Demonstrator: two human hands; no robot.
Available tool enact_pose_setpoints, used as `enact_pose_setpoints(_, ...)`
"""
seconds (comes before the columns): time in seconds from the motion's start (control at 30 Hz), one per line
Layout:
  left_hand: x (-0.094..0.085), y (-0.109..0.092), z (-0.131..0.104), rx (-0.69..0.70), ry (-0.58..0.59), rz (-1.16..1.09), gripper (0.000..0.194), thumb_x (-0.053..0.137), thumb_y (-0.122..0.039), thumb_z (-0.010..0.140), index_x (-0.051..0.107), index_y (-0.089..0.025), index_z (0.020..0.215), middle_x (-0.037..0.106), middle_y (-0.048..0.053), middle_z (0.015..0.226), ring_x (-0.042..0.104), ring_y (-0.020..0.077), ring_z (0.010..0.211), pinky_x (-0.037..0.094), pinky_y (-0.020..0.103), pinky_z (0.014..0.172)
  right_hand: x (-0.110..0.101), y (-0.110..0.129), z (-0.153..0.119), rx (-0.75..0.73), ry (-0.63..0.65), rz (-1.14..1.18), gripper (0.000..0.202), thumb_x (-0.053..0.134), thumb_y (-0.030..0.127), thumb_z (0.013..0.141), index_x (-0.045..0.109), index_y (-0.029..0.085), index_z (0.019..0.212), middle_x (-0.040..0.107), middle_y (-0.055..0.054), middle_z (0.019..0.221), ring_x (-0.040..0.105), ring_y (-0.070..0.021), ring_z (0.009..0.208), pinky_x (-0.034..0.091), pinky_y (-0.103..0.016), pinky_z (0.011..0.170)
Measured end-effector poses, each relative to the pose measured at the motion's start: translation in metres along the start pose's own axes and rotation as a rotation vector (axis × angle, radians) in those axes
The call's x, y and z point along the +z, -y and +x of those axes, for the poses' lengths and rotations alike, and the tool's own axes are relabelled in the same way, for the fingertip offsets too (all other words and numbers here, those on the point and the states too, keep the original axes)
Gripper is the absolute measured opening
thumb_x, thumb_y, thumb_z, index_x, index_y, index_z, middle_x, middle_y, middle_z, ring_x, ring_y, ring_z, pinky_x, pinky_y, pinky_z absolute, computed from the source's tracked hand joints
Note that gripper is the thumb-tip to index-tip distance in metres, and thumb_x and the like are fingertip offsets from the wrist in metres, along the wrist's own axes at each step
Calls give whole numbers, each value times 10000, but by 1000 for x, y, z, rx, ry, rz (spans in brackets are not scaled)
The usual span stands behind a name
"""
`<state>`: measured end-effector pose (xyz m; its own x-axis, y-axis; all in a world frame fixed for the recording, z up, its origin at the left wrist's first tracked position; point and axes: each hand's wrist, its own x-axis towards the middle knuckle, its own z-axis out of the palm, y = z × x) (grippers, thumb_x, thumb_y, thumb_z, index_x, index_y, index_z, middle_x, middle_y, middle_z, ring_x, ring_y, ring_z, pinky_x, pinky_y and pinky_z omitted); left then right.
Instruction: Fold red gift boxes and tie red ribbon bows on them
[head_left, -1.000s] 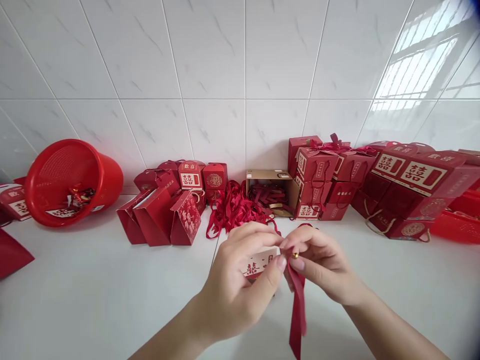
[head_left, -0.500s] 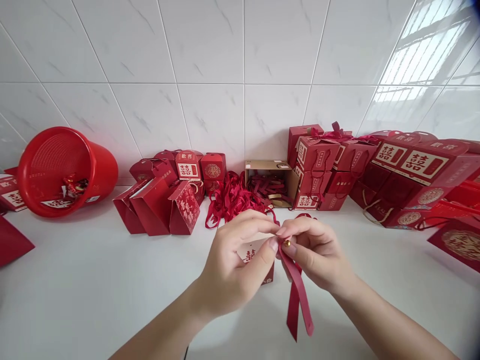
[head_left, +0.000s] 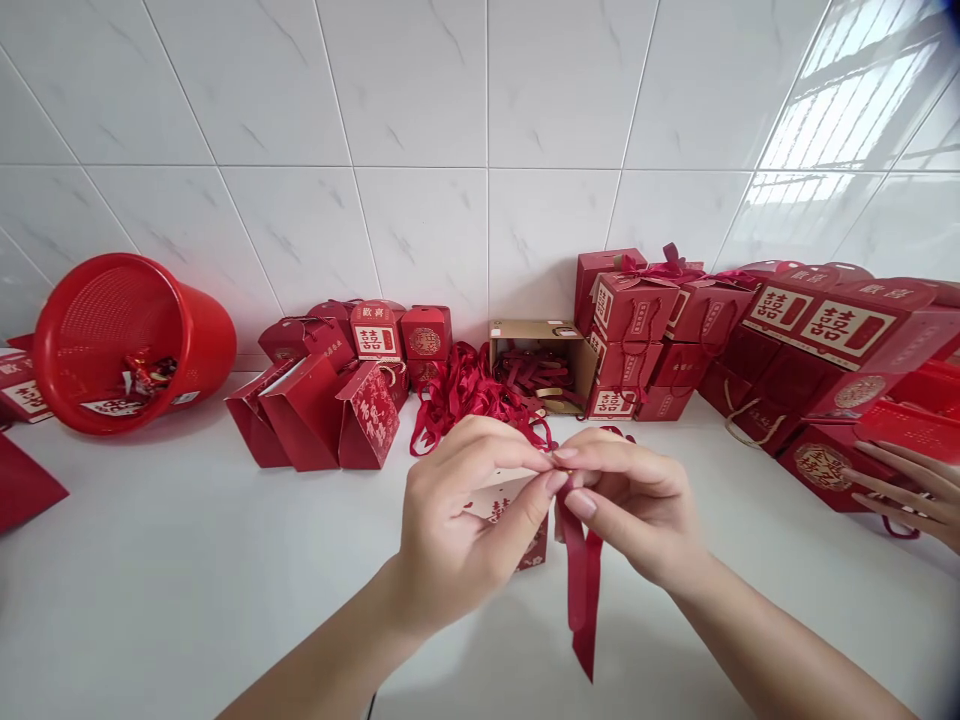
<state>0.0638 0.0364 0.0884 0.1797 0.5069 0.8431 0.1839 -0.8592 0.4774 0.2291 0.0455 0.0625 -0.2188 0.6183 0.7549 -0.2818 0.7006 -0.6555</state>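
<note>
A red ribbon is pinched between the fingers of the left hand and right hand, lower centre of frame.
A red box is touched by another person's hand, far right.

Red ribbon, ends downward

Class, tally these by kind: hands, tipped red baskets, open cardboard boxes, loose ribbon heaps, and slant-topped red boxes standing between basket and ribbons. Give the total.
Hands: 3 (left hand, right hand, another person's hand)
Tipped basket: 1
Cardboard box: 1
Ribbon heap: 1
Slant-topped boxes: 3
Total: 9
</note>
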Motion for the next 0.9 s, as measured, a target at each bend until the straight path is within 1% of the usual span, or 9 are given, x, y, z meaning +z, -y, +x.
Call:
enact_pose_setpoints(0.1,-1,1,0,16,16,-8,142,681,-50,798,685,-185,842,670,30,841,640,150,798,548,263,695,-2,1,1,-72,-65,-131,297,708,127,829,756,319,1050,736,-60,913,681,-187,813,596,-323,673)
enact_pose_setpoints(0.23,-6,0,1,-87,66,-125,138,620,-74,840,696,-185,873,657,50,898,635,166,856,551,300,775,-6,2,1,-56,-47,-84,266,683,121,851,766,307,1022,738,-51,881,693,-168,732,594,-291,599)
enact_pose_setpoints(0.3,-10,-1,3,-129,94,-162,156,598,-89,863,695,-196,920,651,49,895,629,172,875,550,308,793,-7,2,1,-18,22,5,260,677,117,857,768,300,1017,734,-42,852,679,-139,632,572,-260,529)
enact_pose_setpoints(0.37,-14,-3,5,-126,178,-168,178,601,-109,868,706,-204,975,647,63,942,631,191,929,556,311,792,-8,3,1,-6,129,82,271,667,109,865,765,298,1033,738,-38,843,664,-118,577,552,-235,489)
enact_pose_setpoints(0.5,-20,-4,8,-62,396,-141,185,597,-126,879,727,-203,986,633,91,1039,650,206,963,573,302,762,-10,5,2,-22,276,129,296,644,105,883,748,299,1080,751,-49,875,706,-138,688,571,-228,550)
enact_pose_setpoints(0.6,-25,-3,10,19,436,-76,155,606,-103,873,723,-191,922,643,86,1006,640,204,976,560,317,818,-11,7,2,-8,305,120,282,630,119,897,746,291,1088,741,-51,853,704,-127,702,563,-208,560)
enact_pose_setpoints(0.77,-29,-2,11,72,431,32,151,602,-99,878,693,-218,894,626,62,995,623,183,924,542,305,796,-10,8,1,-22,278,61,244,624,176,912,750,303,1078,699,-30,773,670,-104,617,539,-193,505)
enact_pose_setpoints(0.83,-26,-1,8,103,355,103,137,611,-102,872,685,-216,892,606,58,976,610,178,903,532,307,781,-8,7,1,-55,217,16,253,623,151,907,753,291,1073,689,-29,770,654,-97,584,524,-188,473)
enact_pose_setpoints(0.9,-19,0,5,144,230,205,122,632,-100,848,682,-208,874,585,55,949,597,183,882,517,325,775,-5,5,0,-98,122,-71,287,623,100,890,757,286,1063,686,-27,764,645,-101,581,514,-192,461)
